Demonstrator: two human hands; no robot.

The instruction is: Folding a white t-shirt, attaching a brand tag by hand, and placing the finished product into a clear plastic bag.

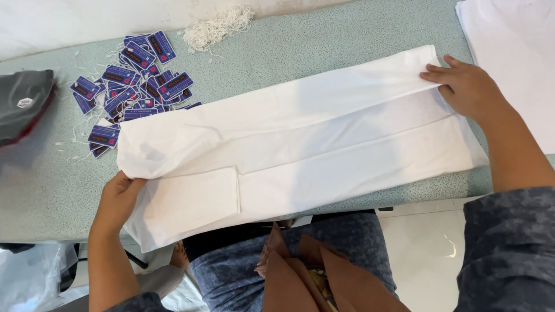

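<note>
A white garment point(300, 144) lies folded lengthwise into a long band across the speckled green table point(300, 52). My left hand point(118, 199) grips its left end near the folded sleeve, fingers tucked under the cloth at the table's front edge. My right hand point(462, 84) pinches the top fold at the right end, thumb under and fingers on top. The garment's lower edge hangs slightly over the table's front.
A pile of dark blue hang tags point(130, 81) with white strings lies at the back left. A bundle of white string point(217, 29) sits behind it. A dark grey plastic bag point(23, 104) lies at the far left. More white cloth point(514, 52) lies at the right.
</note>
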